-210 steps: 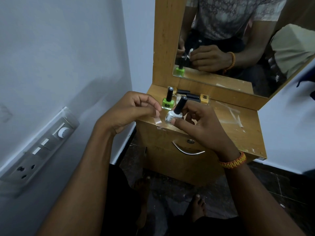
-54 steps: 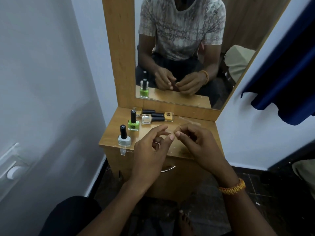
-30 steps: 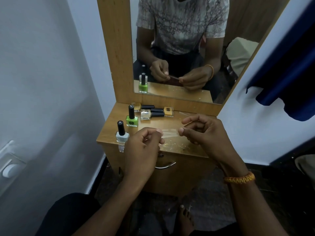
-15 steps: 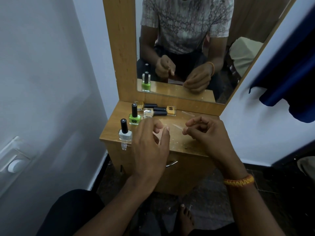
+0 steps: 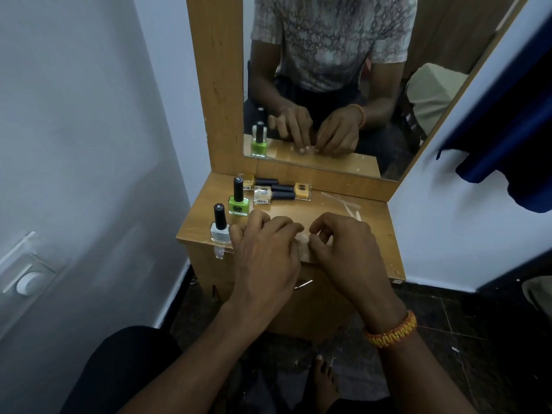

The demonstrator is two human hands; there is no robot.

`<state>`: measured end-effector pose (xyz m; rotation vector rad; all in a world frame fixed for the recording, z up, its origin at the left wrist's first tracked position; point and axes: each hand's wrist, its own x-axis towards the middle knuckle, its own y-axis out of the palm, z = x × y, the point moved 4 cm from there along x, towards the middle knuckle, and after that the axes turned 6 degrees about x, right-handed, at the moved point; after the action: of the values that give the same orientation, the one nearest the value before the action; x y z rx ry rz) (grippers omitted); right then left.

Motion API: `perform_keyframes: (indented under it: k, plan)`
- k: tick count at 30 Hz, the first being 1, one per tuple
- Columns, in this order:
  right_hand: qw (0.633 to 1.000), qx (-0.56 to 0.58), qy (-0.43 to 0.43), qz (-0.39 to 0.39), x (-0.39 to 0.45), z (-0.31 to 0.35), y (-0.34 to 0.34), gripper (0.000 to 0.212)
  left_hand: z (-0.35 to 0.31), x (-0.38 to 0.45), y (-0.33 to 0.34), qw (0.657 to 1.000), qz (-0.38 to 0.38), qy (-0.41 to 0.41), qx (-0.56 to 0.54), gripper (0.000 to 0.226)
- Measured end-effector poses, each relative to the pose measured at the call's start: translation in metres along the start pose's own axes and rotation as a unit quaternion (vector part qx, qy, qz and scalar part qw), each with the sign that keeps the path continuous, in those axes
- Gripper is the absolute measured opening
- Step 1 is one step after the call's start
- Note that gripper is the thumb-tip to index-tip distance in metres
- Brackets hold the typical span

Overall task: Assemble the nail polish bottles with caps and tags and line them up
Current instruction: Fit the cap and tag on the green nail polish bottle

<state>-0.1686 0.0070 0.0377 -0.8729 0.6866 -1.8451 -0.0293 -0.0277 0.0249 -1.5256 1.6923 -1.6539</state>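
Both hands rest knuckles-up at the front edge of the wooden surface (image 5: pixel 376 222), fingers curled. The left hand (image 5: pixel 265 255) and right hand (image 5: pixel 343 249) meet fingertip to fingertip over a small clear tag (image 5: pixel 304 246) lying on the surface; whether either pinches it cannot be told. Just left of the left hand stands a white bottle (image 5: pixel 220 225), black cap on, with another clear tag (image 5: pixel 219 251) hanging below the edge. Behind it stands a green bottle (image 5: pixel 238 201), capped. Three yellowish capped bottles (image 5: pixel 277 191) lie on their sides near the mirror (image 5: pixel 328 85). A clear plastic strip (image 5: pixel 346 204) lies farther right.
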Motion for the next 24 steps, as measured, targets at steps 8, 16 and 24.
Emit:
perform_keyframes:
  k: [8, 16, 24]
  plan:
    - [1.0, -0.001, -0.003, 0.014, -0.001, 0.002, 0.004, 0.012, -0.003, -0.002, 0.003, 0.998, 0.054, 0.016, 0.041, 0.044]
    - [1.0, 0.007, 0.006, 0.002, 0.0, -0.005, 0.0, 0.012, -0.004, -0.006, 0.002, 0.998, 0.043, 0.025, 0.038, 0.048]
    - [0.996, -0.026, -0.064, 0.051, 0.005, 0.0, -0.009, 0.018, -0.002, -0.006, 0.004, 0.994, 0.09, 0.041, 0.049, 0.049]
